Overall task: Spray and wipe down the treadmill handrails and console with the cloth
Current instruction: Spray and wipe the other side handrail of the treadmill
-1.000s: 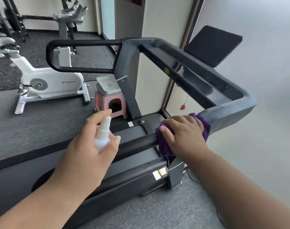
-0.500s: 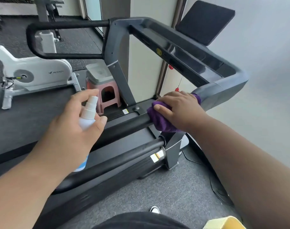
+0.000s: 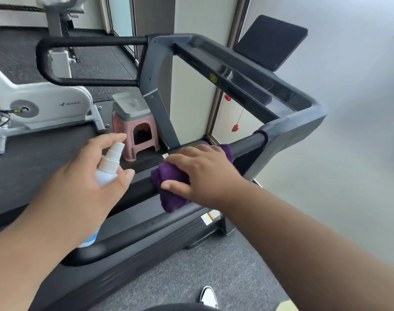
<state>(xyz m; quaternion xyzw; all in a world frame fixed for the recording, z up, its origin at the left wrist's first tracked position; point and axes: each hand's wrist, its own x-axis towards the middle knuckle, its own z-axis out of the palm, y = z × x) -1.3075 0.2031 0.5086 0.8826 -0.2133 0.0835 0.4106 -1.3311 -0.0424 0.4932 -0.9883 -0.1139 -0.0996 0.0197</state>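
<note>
My right hand [image 3: 205, 171] grips a purple cloth [image 3: 171, 187] wrapped over the near black handrail [image 3: 245, 145] of the treadmill, about midway along the bar. My left hand [image 3: 79, 187] holds a white spray bottle [image 3: 109, 164] upright just left of the cloth, index finger over the nozzle. The grey console [image 3: 247, 79] spans the frame top, with a dark screen [image 3: 270, 41] above it. The far handrail [image 3: 86, 42] loops out to the left.
A white exercise bike [image 3: 41, 106] stands at the left on dark mats. A pink stool [image 3: 135, 129] with a grey box on it sits beside the treadmill upright. A red safety clip [image 3: 235, 127] hangs from the console. Grey carpet lies below; my shoe [image 3: 208, 296] shows at the bottom.
My right hand has slid the cloth along the near handrail away from the console corner, toward me. The bare bar end beside the corner now shows. The left hand keeps the bottle beside it.
</note>
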